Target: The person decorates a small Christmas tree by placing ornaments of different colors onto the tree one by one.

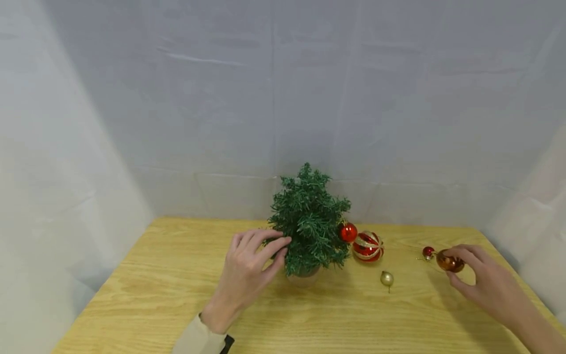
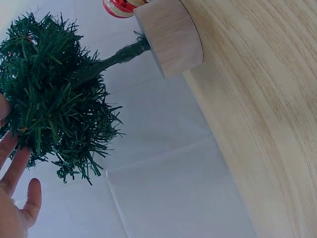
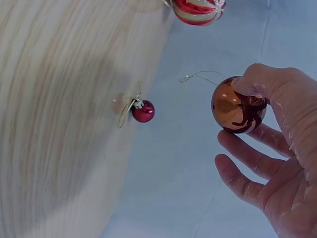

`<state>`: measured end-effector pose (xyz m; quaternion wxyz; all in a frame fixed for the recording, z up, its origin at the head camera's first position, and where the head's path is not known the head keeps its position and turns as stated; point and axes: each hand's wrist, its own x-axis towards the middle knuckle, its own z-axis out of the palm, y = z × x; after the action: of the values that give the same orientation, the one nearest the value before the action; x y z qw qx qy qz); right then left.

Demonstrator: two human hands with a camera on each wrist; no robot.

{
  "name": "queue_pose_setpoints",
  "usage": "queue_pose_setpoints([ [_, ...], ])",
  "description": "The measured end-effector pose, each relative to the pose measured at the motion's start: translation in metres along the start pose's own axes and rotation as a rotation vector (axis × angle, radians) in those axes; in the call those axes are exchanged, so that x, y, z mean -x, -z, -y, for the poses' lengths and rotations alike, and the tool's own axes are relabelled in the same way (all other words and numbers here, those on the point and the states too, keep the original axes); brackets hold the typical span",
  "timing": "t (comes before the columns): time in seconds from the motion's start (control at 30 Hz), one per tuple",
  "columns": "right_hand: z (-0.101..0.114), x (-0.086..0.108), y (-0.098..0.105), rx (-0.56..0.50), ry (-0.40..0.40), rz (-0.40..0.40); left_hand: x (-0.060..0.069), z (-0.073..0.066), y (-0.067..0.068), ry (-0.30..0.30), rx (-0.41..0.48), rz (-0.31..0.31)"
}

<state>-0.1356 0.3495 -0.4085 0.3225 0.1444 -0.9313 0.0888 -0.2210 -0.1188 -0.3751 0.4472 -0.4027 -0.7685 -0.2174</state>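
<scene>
A small green artificial Christmas tree [image 1: 309, 221] stands upright on a round wooden base [image 2: 171, 37]. My left hand [image 1: 252, 263] is at the tree's left side, its fingertips touching the outer branches; the left wrist view shows those fingers [image 2: 15, 171] spread loosely against the greenery. My right hand [image 1: 488, 285] pinches a shiny copper-coloured bauble [image 3: 230, 106] between thumb and fingers. It is held above the table's right part, a thin gold loop trailing from it. A red bauble [image 1: 348, 232] is at the tree's right side.
Beside the tree sits a larger red bauble with glittery gold stripes [image 1: 368, 246]. A small gold ornament [image 1: 386, 279] lies in front of it. Near my right hand is a small dark red bauble [image 3: 143, 111] with a gold loop. Pale sheeting [image 1: 309, 98] hangs behind the wooden table [image 1: 163, 275].
</scene>
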Motion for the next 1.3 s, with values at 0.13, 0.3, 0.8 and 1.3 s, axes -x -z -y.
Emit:
queue_pose_setpoints([
  [0.13,0.008,-0.001,0.004,-0.011,0.013,-0.015,0.0,0.0,0.0,0.006,0.001,0.004],
  [0.3,0.016,-0.003,0.009,-0.018,0.016,-0.031,0.0,0.0,0.0,0.022,-0.001,0.021],
  [0.8,0.039,-0.012,0.02,-0.116,0.096,-0.135,-0.001,-0.002,0.001,0.039,0.006,0.034],
  [1.3,0.081,-0.018,0.032,-0.112,0.133,-0.204,-0.003,0.004,-0.007,-0.04,0.05,-0.046],
])
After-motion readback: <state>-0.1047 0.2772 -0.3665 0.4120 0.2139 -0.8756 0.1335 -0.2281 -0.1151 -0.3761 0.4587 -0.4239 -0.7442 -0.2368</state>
